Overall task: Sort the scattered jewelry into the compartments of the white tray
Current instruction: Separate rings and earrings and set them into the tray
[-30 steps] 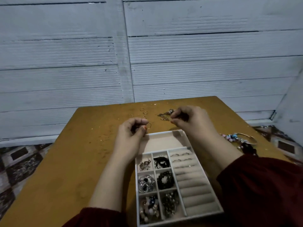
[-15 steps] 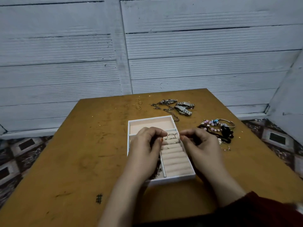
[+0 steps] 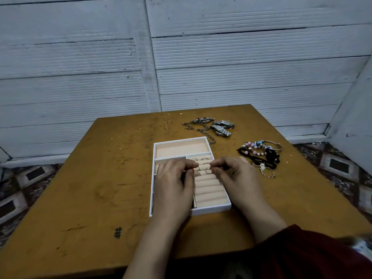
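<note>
The white tray (image 3: 211, 208) with peach lining sits mid-table. My left hand (image 3: 174, 184) hovers over its small left compartments, hiding them, and pinches a thin ring (image 3: 196, 169) over the ring rolls. My right hand (image 3: 235, 176) pinches another ring (image 3: 208, 170) over the same rolls. Two rings (image 3: 199, 159) stand in the top slot. Several gold rings (image 3: 164, 125) lie at the far edge, with chains (image 3: 198, 127) and metal watches (image 3: 221, 127) beside them. Beaded bracelets (image 3: 259, 153) lie right of the tray.
The brown wooden table (image 3: 100, 188) stands against a white plank wall (image 3: 181, 57). A patterned floor (image 3: 18, 190) shows on both sides. The tray's long top compartment (image 3: 181, 149) holds nothing. A hash mark (image 3: 118, 232) is drawn near the table's front.
Both hands came back from the far jewelry, each with a ring, and now sit over the tray's ring rolls. The camera view pulled back and tilted, so the tray looks farther away.
</note>
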The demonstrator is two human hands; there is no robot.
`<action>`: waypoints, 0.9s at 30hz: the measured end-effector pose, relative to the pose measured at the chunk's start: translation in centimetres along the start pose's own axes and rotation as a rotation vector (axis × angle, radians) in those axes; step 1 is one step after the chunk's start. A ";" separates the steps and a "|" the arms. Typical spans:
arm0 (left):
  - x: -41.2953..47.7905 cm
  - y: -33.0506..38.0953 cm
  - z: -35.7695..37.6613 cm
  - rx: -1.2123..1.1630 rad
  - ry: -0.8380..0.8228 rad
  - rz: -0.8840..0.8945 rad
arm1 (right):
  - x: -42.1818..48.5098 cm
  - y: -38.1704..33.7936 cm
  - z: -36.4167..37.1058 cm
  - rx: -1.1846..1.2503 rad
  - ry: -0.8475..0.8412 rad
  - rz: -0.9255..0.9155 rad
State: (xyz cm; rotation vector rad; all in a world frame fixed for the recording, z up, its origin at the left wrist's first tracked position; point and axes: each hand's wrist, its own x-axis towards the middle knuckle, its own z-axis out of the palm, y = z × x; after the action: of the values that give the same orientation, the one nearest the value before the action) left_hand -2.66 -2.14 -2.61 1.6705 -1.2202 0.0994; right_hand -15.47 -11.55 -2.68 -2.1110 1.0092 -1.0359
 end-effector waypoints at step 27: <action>-0.1 0.0 -0.1 0.004 0.004 -0.012 | 0.0 0.0 0.2 -0.088 0.014 -0.078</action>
State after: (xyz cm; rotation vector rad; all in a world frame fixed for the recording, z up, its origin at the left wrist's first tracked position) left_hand -2.68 -2.02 -2.61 1.6797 -1.2081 0.0975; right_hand -15.32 -11.53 -2.78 -2.2332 1.0027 -1.0632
